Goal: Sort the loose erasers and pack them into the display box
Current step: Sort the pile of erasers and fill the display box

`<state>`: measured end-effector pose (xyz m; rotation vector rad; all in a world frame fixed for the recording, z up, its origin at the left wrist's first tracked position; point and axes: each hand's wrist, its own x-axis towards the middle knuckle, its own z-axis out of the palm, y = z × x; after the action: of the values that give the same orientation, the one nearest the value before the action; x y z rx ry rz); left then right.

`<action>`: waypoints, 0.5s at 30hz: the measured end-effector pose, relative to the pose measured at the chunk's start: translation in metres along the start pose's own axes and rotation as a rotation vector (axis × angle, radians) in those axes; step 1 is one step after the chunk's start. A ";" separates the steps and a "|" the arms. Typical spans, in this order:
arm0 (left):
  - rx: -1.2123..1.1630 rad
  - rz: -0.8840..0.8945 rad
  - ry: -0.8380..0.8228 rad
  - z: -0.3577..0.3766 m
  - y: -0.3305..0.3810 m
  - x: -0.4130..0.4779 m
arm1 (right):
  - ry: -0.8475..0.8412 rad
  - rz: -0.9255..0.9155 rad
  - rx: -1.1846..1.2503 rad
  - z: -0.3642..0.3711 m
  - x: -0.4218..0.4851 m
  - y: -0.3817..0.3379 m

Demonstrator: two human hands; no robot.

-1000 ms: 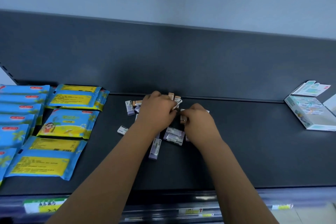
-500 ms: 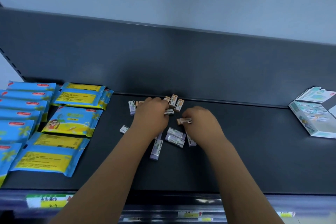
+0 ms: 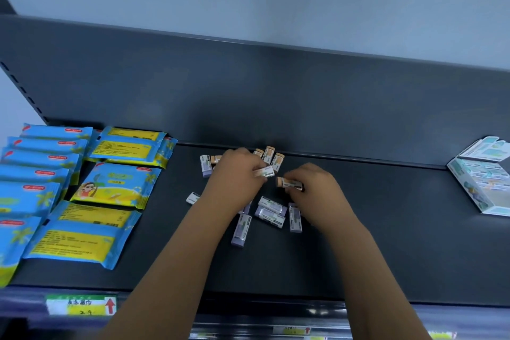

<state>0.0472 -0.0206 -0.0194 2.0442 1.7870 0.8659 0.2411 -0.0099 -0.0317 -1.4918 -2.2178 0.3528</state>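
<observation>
Sorting: my read is that colours are being grouped. It would go best to gather like with like, turn every sleeve the same way, and carry a squared handful rather than single pieces.
Purple erasers (image 3: 271,214): nearest, flat on the shelf (image 3: 386,229) between the forearms. One (image 3: 241,229) runs near-to-far, and a touching pair lies crosswise, slightly slanted.
Left hand (image 3: 237,174): fingers curled, pinching a white-sleeved eraser (image 3: 264,172). Its long axis runs left-right and its free end points at the other hand.
Right hand (image 3: 311,188): curled round a tan-tipped eraser (image 3: 289,183), also lying left-right, with the tan end pointing left.
Tan erasers (image 3: 269,154): just beyond the hands, by the back panel (image 3: 303,96), with long axes roughly near-to-far and tan ends away.
Display box (image 3: 480,188): far right, well apart from the pile, flap open. I cannot tell its contents.
</observation>
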 end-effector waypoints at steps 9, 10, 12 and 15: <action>-0.154 0.048 0.127 0.002 0.005 -0.031 | 0.137 0.025 0.066 -0.008 -0.039 -0.003; -0.192 0.058 0.125 0.003 0.008 -0.031 | 0.159 0.029 0.073 -0.009 -0.040 -0.002; -0.247 0.082 0.115 0.004 0.013 -0.030 | 0.194 0.022 0.080 -0.011 -0.041 0.001; -0.267 0.114 0.115 0.011 0.018 -0.030 | 0.193 0.000 0.075 -0.016 -0.039 0.009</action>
<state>0.0667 -0.0514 -0.0246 1.9713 1.5243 1.2066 0.2687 -0.0431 -0.0300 -1.4227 -2.0316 0.2758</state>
